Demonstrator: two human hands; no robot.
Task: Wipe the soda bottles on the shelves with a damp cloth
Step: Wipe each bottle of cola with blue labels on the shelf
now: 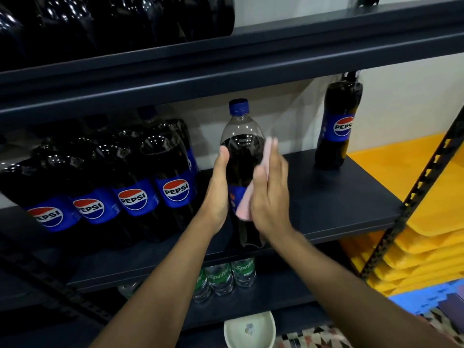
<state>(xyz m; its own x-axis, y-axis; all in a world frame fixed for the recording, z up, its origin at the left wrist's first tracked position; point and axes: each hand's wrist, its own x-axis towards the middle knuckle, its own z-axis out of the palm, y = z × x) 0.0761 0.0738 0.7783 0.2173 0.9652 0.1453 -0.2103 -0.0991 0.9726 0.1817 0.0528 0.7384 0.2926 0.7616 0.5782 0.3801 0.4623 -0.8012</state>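
Pepsi bottle [242, 159] stands upright at the front edge of the middle shelf [339, 197], held between both hands. Left hand [219, 189] grips its left side, thumb laid up the front, fingers wrapped round behind and out of sight. Right hand [271, 197], motion-blurred, lies flat with fingers extended and together, pressing a pink cloth [243, 208] against the bottle's right side.

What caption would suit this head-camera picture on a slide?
Left hand holds a Pepsi bottle at the shelf; right hand presses a pink cloth to it.
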